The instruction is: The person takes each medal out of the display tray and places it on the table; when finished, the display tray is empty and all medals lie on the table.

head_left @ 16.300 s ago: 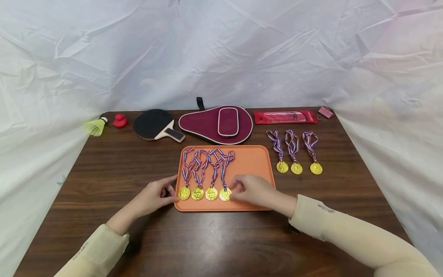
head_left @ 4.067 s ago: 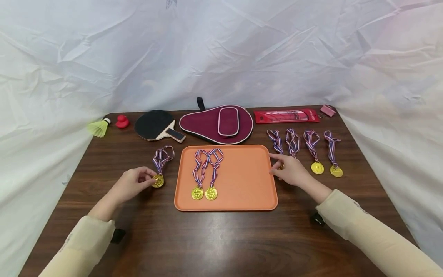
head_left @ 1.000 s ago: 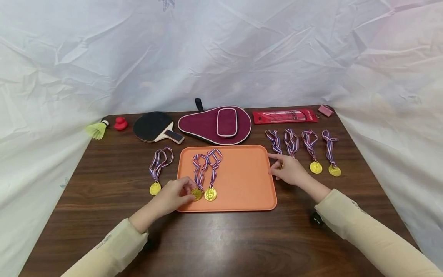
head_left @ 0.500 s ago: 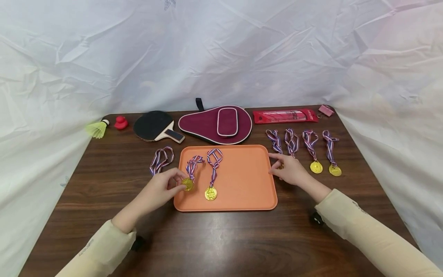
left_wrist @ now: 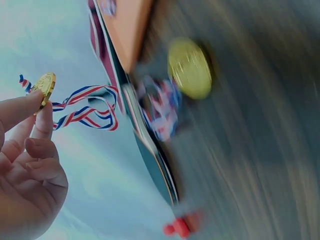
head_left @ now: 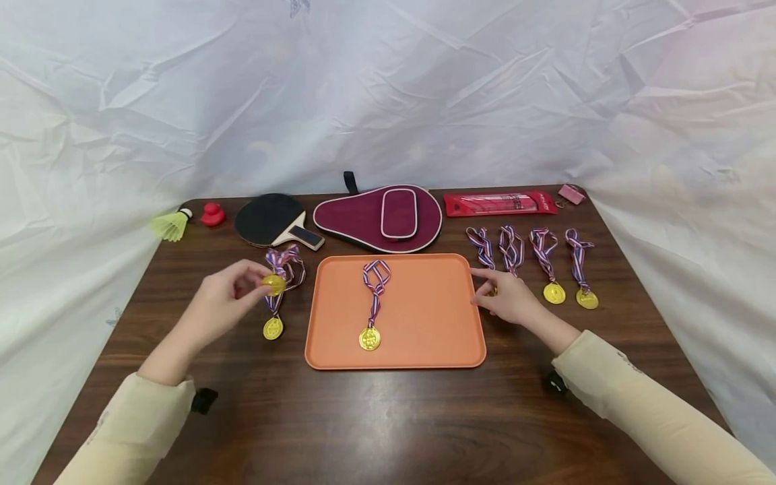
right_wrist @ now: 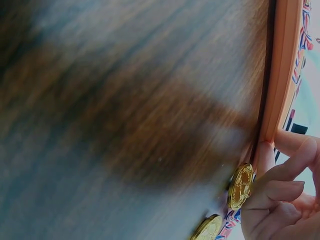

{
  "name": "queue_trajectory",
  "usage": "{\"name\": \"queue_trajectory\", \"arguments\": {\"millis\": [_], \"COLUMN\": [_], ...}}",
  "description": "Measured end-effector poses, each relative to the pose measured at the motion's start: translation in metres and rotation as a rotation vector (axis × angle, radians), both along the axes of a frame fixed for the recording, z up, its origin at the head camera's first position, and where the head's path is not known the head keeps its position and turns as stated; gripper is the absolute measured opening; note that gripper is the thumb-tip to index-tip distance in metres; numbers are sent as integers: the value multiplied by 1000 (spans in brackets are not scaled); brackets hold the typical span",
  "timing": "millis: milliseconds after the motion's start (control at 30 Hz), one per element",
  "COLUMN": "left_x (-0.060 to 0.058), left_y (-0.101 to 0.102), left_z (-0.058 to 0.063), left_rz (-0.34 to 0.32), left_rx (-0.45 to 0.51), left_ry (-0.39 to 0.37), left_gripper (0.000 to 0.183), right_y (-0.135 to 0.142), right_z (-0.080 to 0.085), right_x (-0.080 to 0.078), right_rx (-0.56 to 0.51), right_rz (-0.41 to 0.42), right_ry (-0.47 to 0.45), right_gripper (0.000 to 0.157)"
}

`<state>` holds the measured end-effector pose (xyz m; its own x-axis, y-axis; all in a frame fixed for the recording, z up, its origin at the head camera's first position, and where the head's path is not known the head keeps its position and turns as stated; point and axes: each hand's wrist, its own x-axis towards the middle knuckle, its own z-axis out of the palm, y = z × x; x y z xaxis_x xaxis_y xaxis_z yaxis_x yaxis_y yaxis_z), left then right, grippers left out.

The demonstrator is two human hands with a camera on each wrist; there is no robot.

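My left hand (head_left: 221,300) pinches a gold medal (left_wrist: 45,91) between thumb and fingers, held above the table left of the orange tray (head_left: 424,310). Its striped ribbon (left_wrist: 87,107) dangles loose. Below it a second gold medal (head_left: 273,328) lies on the table, its ribbon partly hidden by the held one. One medal (head_left: 370,338) lies in the tray with its ribbon stretched toward the back. My right hand (head_left: 509,296) rests its thumb and index fingertips against the tray's right edge. That hand partly covers the medals nearest the tray; one gold medal (right_wrist: 241,186) shows beside its fingers.
Along the back stand a shuttlecock (head_left: 172,225), red duck (head_left: 213,214), table tennis bat (head_left: 269,221), maroon bat case (head_left: 358,214), red packet (head_left: 500,204) and pink clip (head_left: 570,195). Medals lie in a row right of the tray, including one at the far right (head_left: 587,299).
My left hand has lifted a medal out of the tray and carried it left over the one on the table. The right hand stays at the tray's edge.
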<state>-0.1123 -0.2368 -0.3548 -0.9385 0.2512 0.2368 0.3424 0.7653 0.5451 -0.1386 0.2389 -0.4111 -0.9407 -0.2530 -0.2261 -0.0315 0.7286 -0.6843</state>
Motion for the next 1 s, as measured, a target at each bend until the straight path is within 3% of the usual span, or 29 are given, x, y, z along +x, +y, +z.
{"name": "queue_trajectory", "arguments": {"millis": [133,333,500,700,1000], "left_x": [-7,-14,-11,2,18], "left_y": [-25,-53,-66,-74,-85], "left_z": [1,-8,-19,-31,-53], "left_rz": [74,129,120,40,9], "left_rx": [-26,-59,-73,-84,-40], "left_ry": [20,-26,-101,-153,-347], "left_gripper": [17,20,22,19,20], "right_y": [-1,-1,0,1,1], "right_z": [0,1,-1,-1,-2], "right_x": [0,0,0,1,-1], "right_rx": [2,7,14,0,-14], "right_rz": [2,4,-2,-10,-2], "right_ry": [4,7,15,8,-4], "right_gripper": [57,57,56,57,57]}}
